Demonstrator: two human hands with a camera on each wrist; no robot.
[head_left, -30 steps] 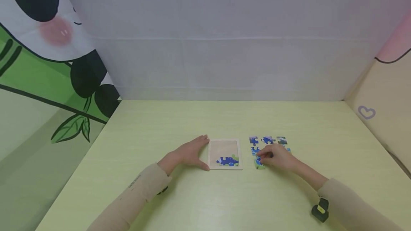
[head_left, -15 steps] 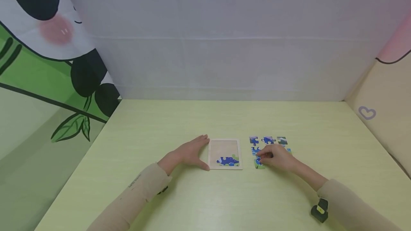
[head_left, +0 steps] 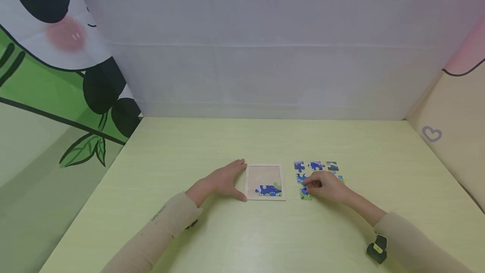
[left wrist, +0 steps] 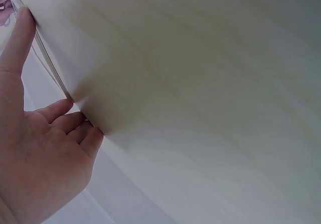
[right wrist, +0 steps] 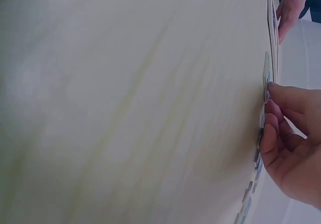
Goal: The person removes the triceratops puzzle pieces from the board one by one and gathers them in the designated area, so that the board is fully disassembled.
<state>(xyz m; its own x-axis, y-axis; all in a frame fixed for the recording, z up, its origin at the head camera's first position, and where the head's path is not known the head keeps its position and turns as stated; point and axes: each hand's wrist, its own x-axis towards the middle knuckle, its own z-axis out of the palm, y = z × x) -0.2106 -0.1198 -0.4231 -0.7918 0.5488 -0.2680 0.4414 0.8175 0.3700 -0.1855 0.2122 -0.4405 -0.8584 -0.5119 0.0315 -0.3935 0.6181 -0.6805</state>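
My left hand (head_left: 226,180) is spread along the left side of a square wooden puzzle frame (head_left: 246,182). Its thumb and fingertips touch the frame near the two left corners, as the left wrist view also shows. Joined blue and green jigsaw pieces (head_left: 269,190) lie in the frame's lower right part. To the right of the frame, my right hand (head_left: 326,185) pinches a blue and green jigsaw piece (head_left: 306,195) between thumb and fingers. In the right wrist view that piece (right wrist: 266,73) stands slightly tilted at the thumb tip. Some pieces are hidden under the right hand.
Loose jigsaw pieces lie beyond the right hand: a corner piece (head_left: 299,165), a blue piece (head_left: 316,165) and a dark one (head_left: 332,166). Others (head_left: 301,177) are partly covered by the hand. The pale table (head_left: 227,239) ends at a grey backdrop (head_left: 265,79).
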